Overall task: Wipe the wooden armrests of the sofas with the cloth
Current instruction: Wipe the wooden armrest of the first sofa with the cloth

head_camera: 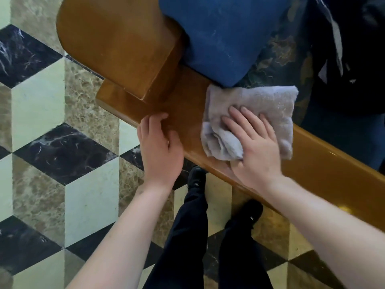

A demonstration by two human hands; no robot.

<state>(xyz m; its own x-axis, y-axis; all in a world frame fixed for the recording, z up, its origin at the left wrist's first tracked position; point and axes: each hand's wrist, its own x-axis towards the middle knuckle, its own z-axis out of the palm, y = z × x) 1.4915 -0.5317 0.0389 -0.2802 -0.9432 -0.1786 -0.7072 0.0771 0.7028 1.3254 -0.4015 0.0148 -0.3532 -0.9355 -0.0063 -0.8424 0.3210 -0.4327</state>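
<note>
A glossy brown wooden armrest [325, 159] runs diagonally from upper left to lower right. A grey folded cloth [268, 103] lies flat on it beside the blue cushion. My right hand [252, 149] presses down on the cloth, fingers spread over it and thumb tucked under a fold. My left hand [160, 147] rests on the armrest's near edge, just left of the cloth, with its fingers curled over the wood and nothing held.
A blue sofa cushion [225, 38] and a dark patterned fabric [281, 53] lie behind the armrest. A rounded wooden end piece [116, 42] rises at the upper left. My dark-trousered legs and black shoes [196, 178] stand on the patterned marble floor [41, 113].
</note>
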